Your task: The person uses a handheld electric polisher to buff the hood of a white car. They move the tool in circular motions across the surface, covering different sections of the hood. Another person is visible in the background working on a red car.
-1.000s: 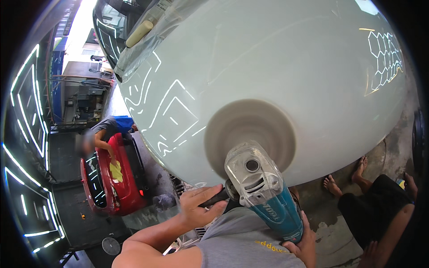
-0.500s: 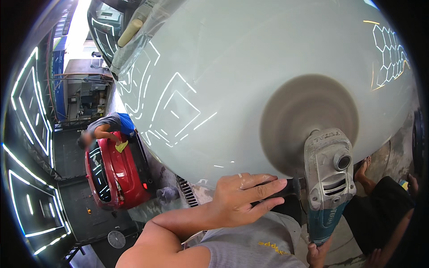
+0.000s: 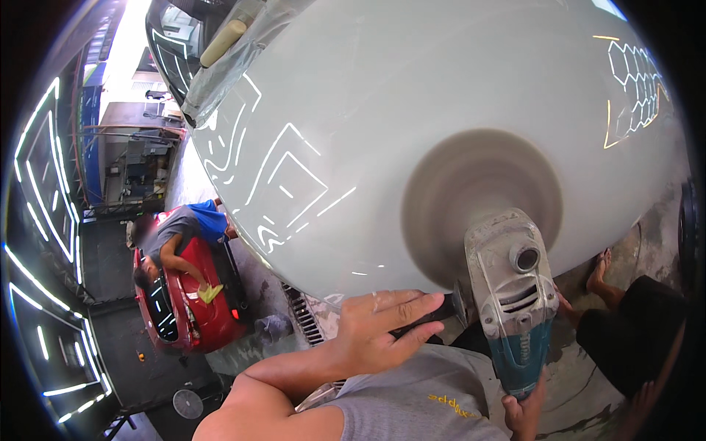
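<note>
A teal and grey rotary polisher (image 3: pixel 512 294) is held upright in the picture against a glossy, pale grey car panel (image 3: pixel 353 110). Its round pad (image 3: pixel 482 184) is smeared by spinning and lies on the paint. My left hand (image 3: pixel 382 329) grips the black side handle (image 3: pixel 425 319), fingers over the top and thumb below. At the lower end of the teal body, my right hand (image 3: pixel 525 413) is closed around the polisher; most of its fingers are hidden behind the tool.
At left a person in grey (image 3: pixel 176 231) leans over a red car (image 3: pixel 195 301) with a yellow cloth (image 3: pixel 210 293). Clear plastic sheeting (image 3: pixel 228 70) borders the panel's upper left. A floor grate (image 3: pixel 303 312) runs below. Bare foot (image 3: pixel 601 268) and dark clothing (image 3: pixel 632 334) show at right.
Both my hands and the polisher have shifted left across the panel, the spinning pad with them. The person at the red car has moved lower over it, and the yellow cloth is lower too.
</note>
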Demonstrator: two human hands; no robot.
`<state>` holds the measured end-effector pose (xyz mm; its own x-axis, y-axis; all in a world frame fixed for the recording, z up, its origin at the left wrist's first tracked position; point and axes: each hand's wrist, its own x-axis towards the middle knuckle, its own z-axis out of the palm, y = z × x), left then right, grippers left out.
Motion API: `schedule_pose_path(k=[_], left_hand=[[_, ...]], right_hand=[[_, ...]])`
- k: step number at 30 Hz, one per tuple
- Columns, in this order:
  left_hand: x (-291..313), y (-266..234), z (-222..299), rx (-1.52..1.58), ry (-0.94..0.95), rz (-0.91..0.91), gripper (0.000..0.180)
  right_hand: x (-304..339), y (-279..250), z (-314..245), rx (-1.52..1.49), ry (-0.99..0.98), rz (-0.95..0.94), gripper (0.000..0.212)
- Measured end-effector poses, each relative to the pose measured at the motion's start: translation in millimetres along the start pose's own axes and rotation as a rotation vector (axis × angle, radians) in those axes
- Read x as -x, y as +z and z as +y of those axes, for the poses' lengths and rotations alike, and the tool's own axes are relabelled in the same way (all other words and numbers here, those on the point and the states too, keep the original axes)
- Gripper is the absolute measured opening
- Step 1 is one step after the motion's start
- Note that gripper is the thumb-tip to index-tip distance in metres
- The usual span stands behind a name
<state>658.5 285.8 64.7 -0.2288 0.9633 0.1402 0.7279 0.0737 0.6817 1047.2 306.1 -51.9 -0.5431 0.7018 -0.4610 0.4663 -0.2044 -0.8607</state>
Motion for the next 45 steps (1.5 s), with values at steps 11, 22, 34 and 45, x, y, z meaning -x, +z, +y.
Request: schedule_pose_path(k=[11, 22, 34, 45], left_hand=[[109.7, -87.5, -83.1, 0.028, -0.158, 0.047, 0.035], [113.7, -129.8, -102.1, 0.040, -0.188, 0.121, 0.038], [-211.5, -2.5, -8.7, 0.054, 0.200, -0.116, 0.042], [-158.1, -67.8, -23.0, 0.197, -0.042, -0.204, 0.035]], right_hand=[[24.9, 149.0, -61.1, 0.047, -0.052, -0.012, 0.104], [21.3, 207.0, -67.7, 0.217, -0.226, 0.177, 0.089], [-48.0, 10.2, -137.3, -0.061, -0.117, 0.530, 0.061], [-13.5, 47.3, -169.3, -0.080, -0.002, 0.313, 0.055]])
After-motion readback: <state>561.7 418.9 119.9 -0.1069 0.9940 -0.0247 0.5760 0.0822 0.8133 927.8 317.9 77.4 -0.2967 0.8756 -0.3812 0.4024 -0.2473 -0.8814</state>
